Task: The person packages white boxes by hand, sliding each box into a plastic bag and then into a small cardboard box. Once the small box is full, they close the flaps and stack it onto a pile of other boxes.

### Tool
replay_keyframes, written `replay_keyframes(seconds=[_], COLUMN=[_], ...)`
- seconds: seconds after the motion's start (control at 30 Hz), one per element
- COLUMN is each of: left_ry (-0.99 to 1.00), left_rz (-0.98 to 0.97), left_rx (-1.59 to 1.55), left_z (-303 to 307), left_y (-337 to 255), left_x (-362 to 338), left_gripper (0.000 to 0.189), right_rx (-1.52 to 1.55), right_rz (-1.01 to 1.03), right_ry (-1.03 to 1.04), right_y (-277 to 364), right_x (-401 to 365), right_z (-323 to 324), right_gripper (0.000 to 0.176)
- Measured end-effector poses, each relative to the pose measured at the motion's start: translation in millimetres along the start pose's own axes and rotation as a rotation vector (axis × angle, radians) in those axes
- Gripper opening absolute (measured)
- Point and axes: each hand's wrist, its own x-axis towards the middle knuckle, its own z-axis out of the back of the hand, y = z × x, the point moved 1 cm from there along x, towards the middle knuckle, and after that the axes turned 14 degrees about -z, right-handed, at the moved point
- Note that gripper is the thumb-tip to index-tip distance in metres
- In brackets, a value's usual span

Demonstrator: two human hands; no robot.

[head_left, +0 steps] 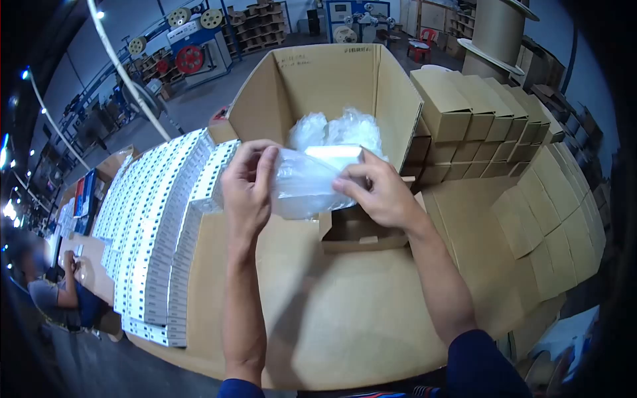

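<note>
A clear plastic bag [295,189] is stretched between my two hands above the table. My left hand [251,179] pinches its left side between thumb and fingers. On the other side, my right hand [378,189] grips the bag with thumb and forefinger. A small white box [335,154] shows at the bag's upper right, beside my right fingers; part of it is hidden by the bag and hand. Beneath the hands stands an open brown carton [365,244], partly covered by the bag and my right hand.
Behind the hands, a large cardboard box [328,73] holds a heap of clear plastic bags [352,126]. White boxes [149,212] stand in long rows at left. Closed brown cartons [464,119] are stacked at right, near flattened cardboard [551,212]. A person [63,285] sits at far left.
</note>
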Motion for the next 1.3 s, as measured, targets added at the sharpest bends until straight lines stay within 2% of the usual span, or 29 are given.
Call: replay_keyframes(seconds=[0.03, 0.1, 0.13, 0.17, 0.23, 0.3, 0.37, 0.4, 0.47, 0.53, 0.57, 0.63, 0.7, 0.77, 0.8, 0.83, 0.9, 0.97, 1.03, 1.1, 1.17, 1.27, 1.3], left_ry=[-0.114, -0.385, -0.465, -0.545, -0.502, -0.285, -0.294, -0.381, -0.318, -0.246, -0.251, -0.269, -0.277, -0.286, -0.258, -0.263, -0.172, 0.086, 0.264, 0.352, 0.314, 0.249, 0.291], left_rz=[0.063, 0.218, 0.239, 0.255, 0.44, 0.397, 0.437, 0.475, 0.479, 0.458, 0.518, 0.626, 0.602, 0.615, 0.545, 0.512, 0.12, -0.077, -0.19, -0.231, -0.216, -0.22, -0.222], left_rx=[0.001, -0.313, -0.497, -0.683, -0.671, -0.38, -0.38, -0.419, -0.398, -0.361, -0.427, -0.556, -0.513, -0.556, -0.322, -0.231, 0.081, 0.296, 0.406, 0.409, 0.382, 0.367, 0.349], left_z=[10.1, 25.5, 21.5, 11.7, -21.4, -38.9, -45.3, -50.5, -52.7, -58.7, -58.3, -51.6, -44.9, -32.3, -28.3, -23.8, -26.3, -26.3, -28.1, -33.2, -36.0, -41.9, -42.6], left_y=[-6.1, -3.2, -2.0, -7.0, -41.9, -45.6, -65.0, -71.2, -77.2, -78.2, -78.1, -75.1, -72.8, -68.3, -68.4, -72.5, -81.9, -102.5, -104.0, -94.0, -91.4, -95.7, -94.6], left_x=[-11.3, -52.9, -81.4, -108.2, -152.4, -190.4, -199.1, -201.0, -211.1, -224.0, -231.5, -240.9, -247.6, -256.2, -251.8, -247.6, -221.8, -185.0, -175.4, -176.9, -180.7, -185.2, -185.7], left_gripper=[0.015, 0.03, 0.035, 0.039, 0.033, 0.027, 0.022, 0.022, 0.024, 0.026, 0.026, 0.027, 0.033, 0.037, 0.036, 0.026, 0.017, 0.025, 0.033, 0.036, 0.036, 0.033, 0.032], right_rx=[-0.004, 0.277, 0.328, 0.251, 0.437, 0.423, 0.406, 0.398, 0.458, 0.474, 0.483, 0.561, 0.639, 0.604, 0.524, 0.445, 0.462, 0.472, 0.395, 0.412, 0.522, 0.437, 0.385], right_rz=[-0.086, -0.183, -0.209, -0.297, -0.422, -0.456, -0.458, -0.449, -0.402, -0.495, -0.545, -0.52, -0.485, -0.447, -0.419, -0.391, -0.379, -0.351, -0.316, -0.339, -0.434, -0.464, -0.433], right_ry=[0.009, -0.147, -0.257, -0.299, -0.356, -0.368, -0.366, -0.359, -0.365, -0.311, -0.285, -0.372, -0.457, -0.421, -0.397, -0.369, -0.331, -0.296, -0.281, -0.276, -0.28, -0.296, -0.308], right_y=[5.6, -6.7, -8.5, -15.6, -9.1, -4.6, -4.0, -7.9, -20.1, -18.4, -18.2, -23.2, -28.7, -23.7, -25.2, -26.8, -29.5, -25.9, -38.0, -40.4, -33.5, -37.6, -39.0], right_x=[-25.8, -73.0, -93.7, -115.2, -147.5, -174.1, -193.3, -202.3, -212.0, -216.1, -218.2, -217.9, -215.0, -214.7, -216.8, -218.5, -221.1, -222.1, -228.5, -229.4, -230.1, -233.1, -233.0], right_z=[-4.3, -31.4, -44.2, -51.7, -67.7, -81.3, -88.4, -91.3, -97.9, -92.7, -89.9, -83.4, -76.9, -65.4, -60.1, -56.8, -57.4, -57.3, -58.6, -57.2, -53.7, -49.3, -48.6], right_gripper=[0.022, 0.022, 0.025, 0.028, 0.032, 0.032, 0.032, 0.031, 0.03, 0.031, 0.031, 0.033, 0.034, 0.034, 0.033, 0.033, 0.032, 0.032, 0.032, 0.032, 0.031, 0.032, 0.033])
